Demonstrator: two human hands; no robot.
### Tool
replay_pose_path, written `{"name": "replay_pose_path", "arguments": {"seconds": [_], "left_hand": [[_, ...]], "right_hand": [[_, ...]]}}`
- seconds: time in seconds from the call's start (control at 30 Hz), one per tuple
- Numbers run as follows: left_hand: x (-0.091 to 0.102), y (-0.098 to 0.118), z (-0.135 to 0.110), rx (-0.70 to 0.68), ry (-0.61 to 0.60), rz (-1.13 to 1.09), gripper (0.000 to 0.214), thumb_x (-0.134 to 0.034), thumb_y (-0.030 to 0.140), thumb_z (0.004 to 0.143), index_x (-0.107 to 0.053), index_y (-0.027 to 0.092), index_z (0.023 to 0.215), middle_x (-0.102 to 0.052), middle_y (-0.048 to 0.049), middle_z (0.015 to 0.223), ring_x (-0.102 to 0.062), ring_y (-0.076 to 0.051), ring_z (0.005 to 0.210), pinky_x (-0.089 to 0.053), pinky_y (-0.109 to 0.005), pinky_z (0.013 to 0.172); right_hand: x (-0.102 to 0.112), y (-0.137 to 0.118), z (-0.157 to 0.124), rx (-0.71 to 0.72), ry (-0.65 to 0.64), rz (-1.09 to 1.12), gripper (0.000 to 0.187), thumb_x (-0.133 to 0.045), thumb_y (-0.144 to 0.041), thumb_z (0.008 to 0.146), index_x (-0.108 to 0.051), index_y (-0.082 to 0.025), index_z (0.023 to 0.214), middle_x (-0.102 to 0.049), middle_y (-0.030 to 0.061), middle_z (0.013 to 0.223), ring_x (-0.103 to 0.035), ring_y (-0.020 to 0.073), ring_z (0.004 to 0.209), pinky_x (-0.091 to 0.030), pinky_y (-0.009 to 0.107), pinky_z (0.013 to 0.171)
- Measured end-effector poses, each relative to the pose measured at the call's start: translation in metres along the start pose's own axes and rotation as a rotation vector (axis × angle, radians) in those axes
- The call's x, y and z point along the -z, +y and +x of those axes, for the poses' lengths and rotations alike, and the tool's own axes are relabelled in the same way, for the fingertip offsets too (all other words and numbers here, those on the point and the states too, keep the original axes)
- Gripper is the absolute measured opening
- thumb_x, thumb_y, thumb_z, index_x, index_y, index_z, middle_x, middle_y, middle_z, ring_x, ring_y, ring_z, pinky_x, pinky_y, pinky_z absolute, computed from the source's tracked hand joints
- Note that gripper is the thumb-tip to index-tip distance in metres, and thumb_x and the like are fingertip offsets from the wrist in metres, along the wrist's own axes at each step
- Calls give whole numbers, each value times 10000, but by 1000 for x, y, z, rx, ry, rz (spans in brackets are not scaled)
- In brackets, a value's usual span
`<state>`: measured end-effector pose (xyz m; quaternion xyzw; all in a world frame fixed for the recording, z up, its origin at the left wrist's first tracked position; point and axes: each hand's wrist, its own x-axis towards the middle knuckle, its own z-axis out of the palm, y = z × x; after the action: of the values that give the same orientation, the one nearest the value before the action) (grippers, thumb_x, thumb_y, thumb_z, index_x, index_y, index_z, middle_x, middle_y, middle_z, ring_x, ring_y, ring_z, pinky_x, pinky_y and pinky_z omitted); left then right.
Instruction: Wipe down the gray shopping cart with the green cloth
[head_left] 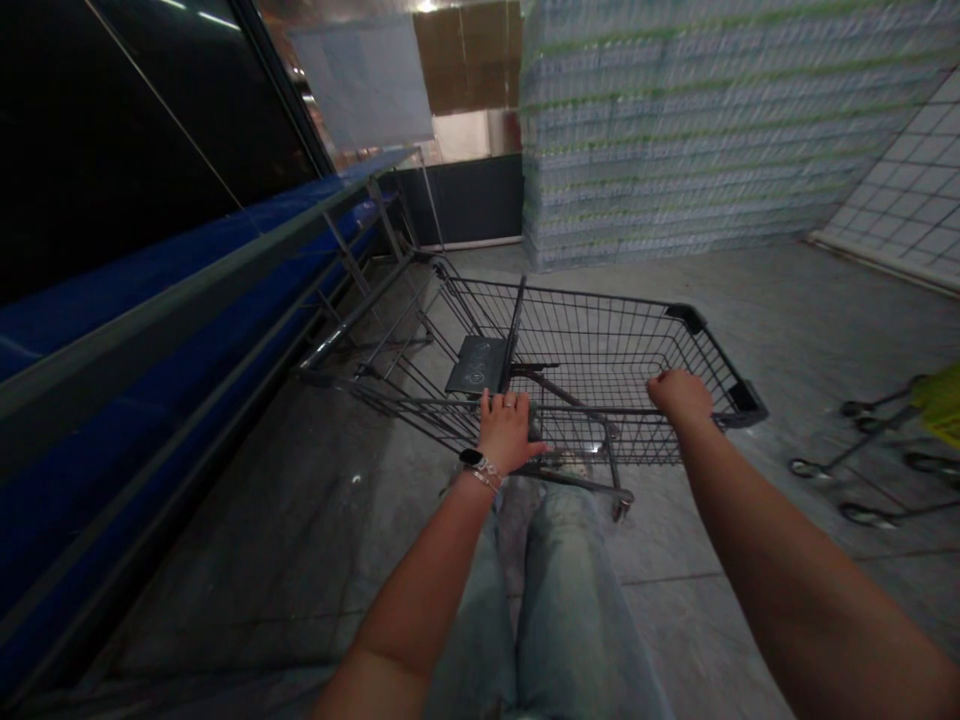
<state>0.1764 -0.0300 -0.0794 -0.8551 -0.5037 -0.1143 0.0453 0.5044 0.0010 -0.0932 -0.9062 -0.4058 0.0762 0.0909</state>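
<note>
1. Trolley of dark grey wire mesh [585, 405], a shopping cart, stands crosswise on the grey floor [750, 600] right before the person, its shiny handle bar [341, 340] to the left and its black-cornered front end to the right.
2. Left hand [506, 432] lies on the near top rim of the trolley, fingers laid over it and thumb spread out to the right, not wrapped into a fist; it wears a ring, with a black band and silvery bracelets [486, 470] at the wrist.
3. Right hand [682, 398] is clenched around the same rim, farther along, close to the front end.
4. Just beyond the left hand, a flat black panel with pale lettering [476, 363] sits inside the trolley.
5. Legs in pale blue jeans [574, 600] show below the trolley, between the forearms.
6. Along the left side runs a long blue surface edged with a grey metal frame [210, 270].
7. Behind the trolley rises a tall blurred stack of clear bottles with green bands [712, 140].
8. At the right edge, well apart, stands a wheeled metal frame with a yellow-green part [941, 405].
</note>
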Motion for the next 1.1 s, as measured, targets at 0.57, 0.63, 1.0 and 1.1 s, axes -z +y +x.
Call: {"name": "replay_pose_path", "arguments": {"seconds": [0.57,0.63,1.0,1.1], "left_hand": [[-27,136,52,-246,-125,3,1076,-871,559,604,-388,107,1453,-544,-175,1321,-471,-297,1226,-202,-467,1188],[-30,154,59,-278,-139,-8,1034,-858,549,630,-392,130,1453,-535,-164,1342,-467,-293,1230,-219,-470,1179],[-53,187,68,-166,-58,-32,447,-441,250,981,-461,152,1416,-583,-141,1211,-509,-255,1129,-343,-461,1079],[-52,181,64,-186,-24,-53,470,-488,271,959,-457,138,1409,-587,-143,1180,-508,-255,1111,-337,-445,1063]], "right_hand": [[2,-2,-5,11,32,30,397,-513,-380,873,-756,-152,1089,-703,215,1072,-655,326,1076,-515,446,903],[3,-2,-6,16,34,23,398,-512,-377,871,-757,-144,1081,-709,211,1063,-660,319,1065,-516,428,896],[3,1,-2,18,35,23,377,-523,-390,867,-766,-160,1040,-723,189,1044,-681,298,1015,-528,374,833],[4,1,-2,22,11,13,381,-514,-387,870,-763,-170,1060,-721,184,1071,-677,297,1036,-528,385,849]]}}
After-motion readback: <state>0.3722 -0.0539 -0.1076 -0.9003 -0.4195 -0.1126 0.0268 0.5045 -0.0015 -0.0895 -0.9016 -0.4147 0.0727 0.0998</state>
